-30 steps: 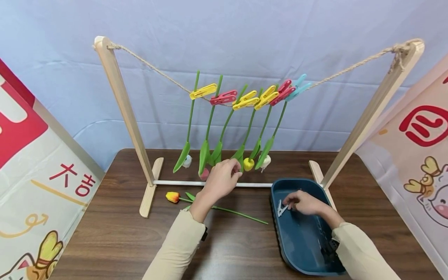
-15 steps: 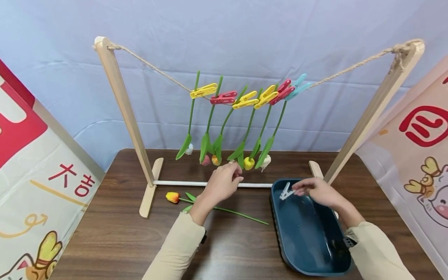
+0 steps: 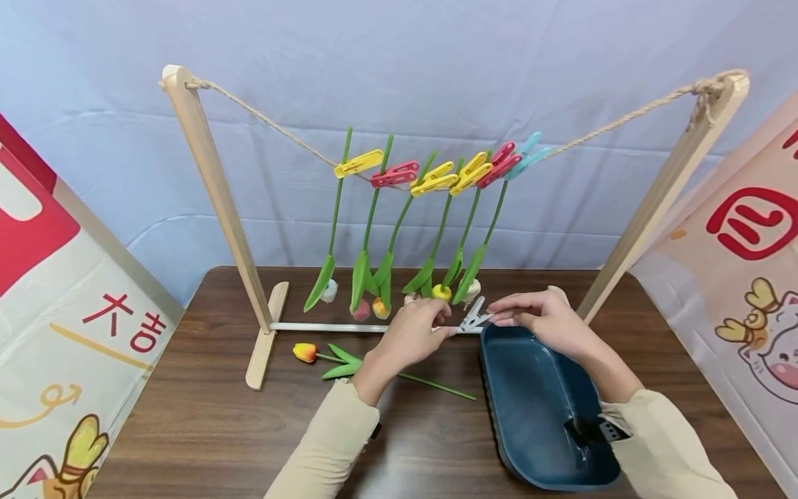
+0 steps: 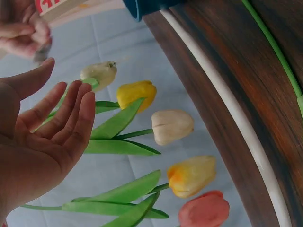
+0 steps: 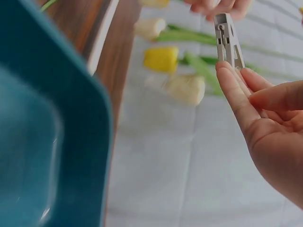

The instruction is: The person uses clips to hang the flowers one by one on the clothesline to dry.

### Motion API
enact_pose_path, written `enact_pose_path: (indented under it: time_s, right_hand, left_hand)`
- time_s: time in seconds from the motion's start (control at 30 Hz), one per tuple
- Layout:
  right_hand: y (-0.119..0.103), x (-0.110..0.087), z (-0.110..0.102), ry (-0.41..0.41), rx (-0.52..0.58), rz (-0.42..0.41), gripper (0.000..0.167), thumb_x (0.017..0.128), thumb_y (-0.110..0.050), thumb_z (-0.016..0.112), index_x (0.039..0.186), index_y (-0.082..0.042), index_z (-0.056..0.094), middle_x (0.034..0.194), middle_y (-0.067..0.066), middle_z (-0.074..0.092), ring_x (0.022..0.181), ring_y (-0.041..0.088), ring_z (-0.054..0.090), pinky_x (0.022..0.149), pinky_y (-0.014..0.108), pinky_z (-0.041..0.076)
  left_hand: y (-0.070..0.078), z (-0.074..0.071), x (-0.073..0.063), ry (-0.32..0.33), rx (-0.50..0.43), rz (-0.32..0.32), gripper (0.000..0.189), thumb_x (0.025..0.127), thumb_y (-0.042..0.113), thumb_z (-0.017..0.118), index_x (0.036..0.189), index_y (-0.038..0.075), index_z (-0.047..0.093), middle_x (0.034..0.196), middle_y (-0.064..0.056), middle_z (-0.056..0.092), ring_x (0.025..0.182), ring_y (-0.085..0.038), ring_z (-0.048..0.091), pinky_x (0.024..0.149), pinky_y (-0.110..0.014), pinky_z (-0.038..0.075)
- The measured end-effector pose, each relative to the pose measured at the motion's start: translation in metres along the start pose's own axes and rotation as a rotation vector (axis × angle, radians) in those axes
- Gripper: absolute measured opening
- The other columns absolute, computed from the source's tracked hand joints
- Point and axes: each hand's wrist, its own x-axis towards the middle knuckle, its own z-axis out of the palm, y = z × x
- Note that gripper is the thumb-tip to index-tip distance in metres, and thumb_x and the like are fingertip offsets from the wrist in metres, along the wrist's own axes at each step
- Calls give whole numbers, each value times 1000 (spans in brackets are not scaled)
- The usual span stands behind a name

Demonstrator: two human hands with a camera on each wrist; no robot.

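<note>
My right hand (image 3: 551, 322) pinches a pale grey clothespin (image 3: 474, 317) by one end, just above the far left corner of the blue tub. In the right wrist view the clothespin (image 5: 228, 40) points away from the fingertips. My left hand (image 3: 414, 334) is close to the clothespin's other end; in the left wrist view its fingers curve loosely around nothing. Behind the hands several artificial tulips hang head down from a rope (image 3: 274, 125), held by yellow, red and light blue clothespins (image 3: 358, 163). An orange-yellow tulip (image 3: 305, 352) lies on the table left of my left forearm.
The blue tub (image 3: 490, 409) stands at the right of the table (image 3: 206, 416). Two wooden posts (image 3: 212, 180) carry the rope, joined low down by a white rod (image 3: 330, 327). Printed banners (image 3: 93, 333) flank the table, with a pale blue cloth (image 3: 436, 55) behind.
My right hand has lifted the grey clothespin out of the blue tub and brought it left towards my left hand. The left hand has shifted slightly right and down. The hanging tulips sway a little.
</note>
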Motion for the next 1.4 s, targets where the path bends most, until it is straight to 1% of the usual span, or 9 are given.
enact_pose_path:
  time_s: [0.1,0.2,0.3,0.43,0.67,0.87,1.07,1.2,1.4]
  right_hand:
    - [-9,3,7,-16,17,-23,30,88,16,37,112,15,55,106,27,60,92,23,64,78,26,49]
    - [-14,4,11,-37,31,-14,30,89,15,37,113,15,55,108,27,59,94,23,63,80,27,49]
    - [-15,5,13,-33,36,-8,30,89,15,37,114,16,54,109,27,59,94,21,63,81,28,48]
    - [-15,6,14,-2,40,-3,31,88,16,35,115,17,52,107,28,59,93,18,64,80,28,49]
    - [-15,6,18,-12,86,21,30,89,16,36,114,19,51,110,31,56,96,28,62,80,28,49]
    - [-17,6,19,-18,96,6,24,90,8,48,111,17,55,108,28,58,90,17,64,78,29,50]
    - [-16,6,18,18,29,-39,33,87,3,56,118,14,51,100,23,59,77,16,64,65,34,53]
    - [-12,7,17,31,-65,-77,44,83,-2,64,123,9,50,98,16,58,75,13,61,61,30,52]
    - [-9,8,18,88,-148,-140,39,82,-6,66,119,2,56,95,13,60,75,13,59,60,28,50]
  left_hand:
    - [0,-1,-1,26,6,15,17,83,21,68,95,10,62,82,0,61,76,-13,55,74,-29,41]
    - [-1,-5,-3,33,6,30,13,84,17,67,94,10,64,82,1,61,75,-13,55,72,-28,42]
    - [-1,-8,-5,9,-6,35,12,84,17,66,94,10,65,82,2,62,76,-12,58,69,-25,44]
    - [-1,-12,-8,-28,-32,28,18,83,22,69,95,9,65,84,1,65,79,-13,61,69,-24,46]
    - [1,-14,-8,3,-22,42,14,84,22,67,90,9,66,76,4,63,70,-9,58,64,-22,45]
    - [1,-17,-8,9,15,66,10,88,18,61,90,10,68,76,3,63,69,-11,54,63,-23,43]
    - [1,-23,-7,44,-6,111,11,89,14,60,89,8,69,80,0,65,67,-10,56,64,-23,45]
    - [1,-29,-6,68,-36,140,11,89,14,60,88,8,69,80,0,65,64,-8,55,63,-23,45]
    - [1,-35,-6,84,-71,189,12,90,15,59,91,8,69,83,-1,66,65,-8,55,64,-23,44]
